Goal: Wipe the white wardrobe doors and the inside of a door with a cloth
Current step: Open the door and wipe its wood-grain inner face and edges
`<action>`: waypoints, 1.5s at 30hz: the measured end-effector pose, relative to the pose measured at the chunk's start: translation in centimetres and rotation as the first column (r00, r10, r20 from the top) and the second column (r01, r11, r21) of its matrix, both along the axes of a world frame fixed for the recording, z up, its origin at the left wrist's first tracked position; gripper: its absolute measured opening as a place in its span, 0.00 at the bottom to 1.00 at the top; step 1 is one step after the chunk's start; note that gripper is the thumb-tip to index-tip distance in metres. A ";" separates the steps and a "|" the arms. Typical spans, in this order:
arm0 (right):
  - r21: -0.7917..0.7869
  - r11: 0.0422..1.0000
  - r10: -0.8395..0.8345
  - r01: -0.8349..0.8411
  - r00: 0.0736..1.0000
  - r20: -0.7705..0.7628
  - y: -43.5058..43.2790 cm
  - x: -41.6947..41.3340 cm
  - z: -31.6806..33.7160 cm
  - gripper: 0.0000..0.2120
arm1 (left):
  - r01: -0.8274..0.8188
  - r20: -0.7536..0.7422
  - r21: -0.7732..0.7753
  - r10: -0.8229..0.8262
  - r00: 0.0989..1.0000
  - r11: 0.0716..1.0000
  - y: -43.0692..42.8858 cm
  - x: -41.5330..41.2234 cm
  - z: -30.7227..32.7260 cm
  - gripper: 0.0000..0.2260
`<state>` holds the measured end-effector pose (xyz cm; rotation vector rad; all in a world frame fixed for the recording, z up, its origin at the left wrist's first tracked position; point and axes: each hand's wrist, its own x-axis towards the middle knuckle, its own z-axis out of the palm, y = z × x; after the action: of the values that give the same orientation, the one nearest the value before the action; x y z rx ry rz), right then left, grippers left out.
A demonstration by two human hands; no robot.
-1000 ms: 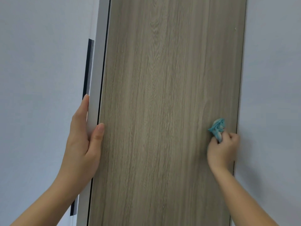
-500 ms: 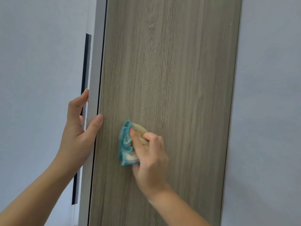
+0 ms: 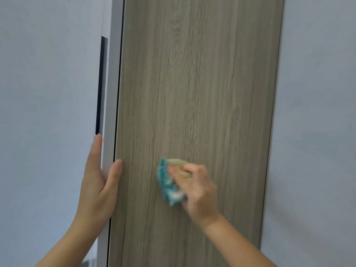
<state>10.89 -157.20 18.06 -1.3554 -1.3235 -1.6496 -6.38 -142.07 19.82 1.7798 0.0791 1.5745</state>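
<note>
At eight o'clock my left hand (image 3: pixel 100 182) pinches the white edge of the door (image 3: pixel 192 83) between thumb and straight fingers, while near six o'clock my right hand (image 3: pixel 198 189) grips the bunched blue cloth (image 3: pixel 166 182) against its wood-grain face.

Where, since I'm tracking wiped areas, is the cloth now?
In the head view, the cloth is bunched in the right hand against the wood-grain door panel, low centre, right of the left hand holding the door's edge.
</note>
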 end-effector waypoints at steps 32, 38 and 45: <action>0.410 0.911 0.209 0.032 0.822 -0.529 1.3 0.5 -1.7 0.17 | 0.051 -0.001 0.089 -0.051 0.999 0.995 0.4 0.0 -1.2 0.27; 0.157 0.980 0.168 -0.119 0.923 -0.348 4.6 -7.0 -4.4 0.19 | 0.145 0.040 0.065 -0.148 0.988 0.987 1.2 0.2 -1.4 0.27; -0.085 0.988 0.130 -0.132 0.991 -0.031 5.6 -9.4 -6.1 0.16 | 0.188 0.009 0.038 -0.188 0.982 0.982 1.3 -0.8 -1.1 0.26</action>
<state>1.45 -151.56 11.95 -1.3049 -1.4524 -1.4981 -7.14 -140.80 18.70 1.7503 -0.1216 1.4595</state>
